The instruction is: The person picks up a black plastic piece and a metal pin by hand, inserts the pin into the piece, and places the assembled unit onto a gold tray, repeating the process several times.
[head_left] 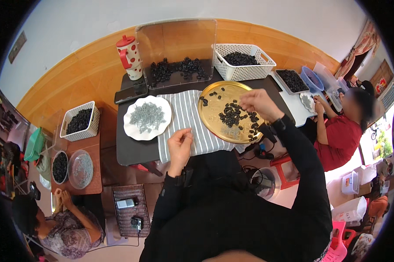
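My left hand [179,147] is over a grey-and-white striped cloth [184,109], thumb and forefinger pressed together. Whatever it may pinch is too small to make out. Above the right side of a round gold tray [211,123], my right hand [262,104] has its fingertips drawn together; what is between them cannot be seen clearly. Small black pieces [232,114] lie scattered over the tray, with a few clear bits [230,132] near its front edge. To the left, a white scalloped plate [133,132] carries a heap of small translucent greyish pieces [148,116].
Behind the cloth stands a clear plastic box [175,39] with black pieces. A white basket [225,72] of black pieces is at the back right, a polka-dot tumbler [135,65] and phone [130,93] at the back left. People sit left [70,233] and right [343,126] at other tables.
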Tool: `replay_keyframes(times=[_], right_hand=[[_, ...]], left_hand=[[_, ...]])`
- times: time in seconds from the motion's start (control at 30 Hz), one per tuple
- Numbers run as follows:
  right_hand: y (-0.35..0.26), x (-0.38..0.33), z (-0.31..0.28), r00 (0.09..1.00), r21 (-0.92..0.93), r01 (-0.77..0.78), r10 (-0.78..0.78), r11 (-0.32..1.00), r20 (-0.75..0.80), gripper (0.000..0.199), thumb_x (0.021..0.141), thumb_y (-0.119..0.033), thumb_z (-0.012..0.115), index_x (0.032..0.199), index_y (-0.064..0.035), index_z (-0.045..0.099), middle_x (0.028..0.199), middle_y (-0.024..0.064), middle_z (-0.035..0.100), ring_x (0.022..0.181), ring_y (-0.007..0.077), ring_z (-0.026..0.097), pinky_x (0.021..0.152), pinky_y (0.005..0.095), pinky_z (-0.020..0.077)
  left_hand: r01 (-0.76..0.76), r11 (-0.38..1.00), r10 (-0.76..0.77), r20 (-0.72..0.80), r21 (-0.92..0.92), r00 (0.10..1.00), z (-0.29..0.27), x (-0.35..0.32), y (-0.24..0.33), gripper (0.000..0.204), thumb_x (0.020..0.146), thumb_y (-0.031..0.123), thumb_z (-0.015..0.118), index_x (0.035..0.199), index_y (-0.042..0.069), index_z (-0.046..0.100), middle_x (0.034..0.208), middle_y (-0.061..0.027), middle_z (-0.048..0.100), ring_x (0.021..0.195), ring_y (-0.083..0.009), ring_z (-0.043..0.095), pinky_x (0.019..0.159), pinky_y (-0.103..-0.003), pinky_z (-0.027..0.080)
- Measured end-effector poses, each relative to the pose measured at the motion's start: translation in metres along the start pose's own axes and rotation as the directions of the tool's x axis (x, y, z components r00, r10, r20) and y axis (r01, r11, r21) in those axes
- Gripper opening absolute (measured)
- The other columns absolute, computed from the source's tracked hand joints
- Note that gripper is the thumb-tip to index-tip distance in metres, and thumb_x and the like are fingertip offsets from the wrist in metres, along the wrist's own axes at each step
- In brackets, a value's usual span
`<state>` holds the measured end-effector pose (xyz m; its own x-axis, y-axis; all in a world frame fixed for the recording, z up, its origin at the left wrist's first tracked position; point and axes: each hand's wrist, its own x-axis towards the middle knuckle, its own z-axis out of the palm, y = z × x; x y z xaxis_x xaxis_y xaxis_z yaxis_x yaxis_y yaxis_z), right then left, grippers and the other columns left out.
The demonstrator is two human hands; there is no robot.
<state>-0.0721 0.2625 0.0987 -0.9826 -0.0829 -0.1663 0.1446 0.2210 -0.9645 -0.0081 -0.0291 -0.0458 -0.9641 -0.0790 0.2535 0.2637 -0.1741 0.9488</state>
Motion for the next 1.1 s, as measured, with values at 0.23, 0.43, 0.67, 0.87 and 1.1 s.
replay_keyframes(times=[0.23, 0.43, 0.67, 0.87, 1.1], right_hand=[[0.068, -0.005, 0.0, 0.973, -0.357, 0.233, -0.221, 0.905, 0.075, 0.021, 0.082, -0.009, 0.065, 0.096, 0.0065, 0.066, 0.079, 0.0091, 0.067, 0.069, 0.0154, 0.062, 0.063, 0.0265, 0.0491], [0.066, 0.0, 0.005, 0.884, -0.688, 0.4, -0.454, 0.606, 0.114, 0.02, 0.078, -0.005, 0.06, 0.096, -0.0005, 0.068, 0.082, 0.0199, 0.065, 0.077, 0.0327, 0.063, 0.071, 0.0394, 0.0494], [0.055, 0.019, 0.021, 0.868, -0.831, 0.416, -0.433, 0.369, 0.242, 0.021, 0.075, -0.005, 0.062, 0.095, -0.0032, 0.067, 0.086, 0.0221, 0.062, 0.082, 0.0395, 0.061, 0.073, 0.0472, 0.0482], [0.064, 0.033, 0.022, 0.878, -0.844, 0.402, -0.41, 0.354, 0.247, 0.01, 0.073, -0.003, 0.062, 0.083, -0.0009, 0.062, 0.087, 0.0209, 0.061, 0.082, 0.0406, 0.06, 0.07, 0.0478, 0.0473], [0.067, 0.027, 0.011, 0.87, -0.752, 0.454, -0.42, 0.478, 0.258, 0.007, 0.073, 0.0, 0.061, 0.079, 0.0008, 0.058, 0.081, 0.0203, 0.061, 0.079, 0.039, 0.06, 0.068, 0.0466, 0.0459]], left_hand=[[0.013, 1.0, -0.013, 0.024, 0.011, 1.0, -0.001, 0.002, -0.002, 0.02, 0.085, -0.002, 0.058, 0.103, -0.006, 0.065, 0.08, -0.003, 0.062, 0.067, -0.0061, 0.054, 0.063, -0.02, 0.044], [0.014, 0.999, -0.015, 0.023, 0.032, 1.0, -0.002, 0.004, -0.007, 0.019, 0.086, -0.001, 0.059, 0.103, -0.005, 0.065, 0.08, -0.0031, 0.062, 0.068, -0.0072, 0.055, 0.064, -0.021, 0.045], [0.016, 0.997, -0.017, 0.02, 0.073, 1.0, -0.003, 0.002, -0.003, 0.018, 0.087, -0.001, 0.06, 0.103, -0.005, 0.065, 0.08, -0.0033, 0.062, 0.068, -0.0078, 0.056, 0.064, -0.022, 0.046], [-0.003, 0.996, 0.002, 0.021, 0.084, 1.0, 0.001, 0.002, 0.003, 0.018, 0.087, -0.001, 0.06, 0.104, -0.004, 0.065, 0.078, -0.0029, 0.061, 0.066, -0.0078, 0.054, 0.062, -0.022, 0.045], [0.023, 0.997, -0.024, 0.011, 0.075, 1.0, 0.003, 0.0, 0.003, 0.018, 0.088, -0.001, 0.06, 0.104, -0.005, 0.065, 0.079, -0.0029, 0.06, 0.067, -0.0076, 0.054, 0.062, -0.021, 0.044]])
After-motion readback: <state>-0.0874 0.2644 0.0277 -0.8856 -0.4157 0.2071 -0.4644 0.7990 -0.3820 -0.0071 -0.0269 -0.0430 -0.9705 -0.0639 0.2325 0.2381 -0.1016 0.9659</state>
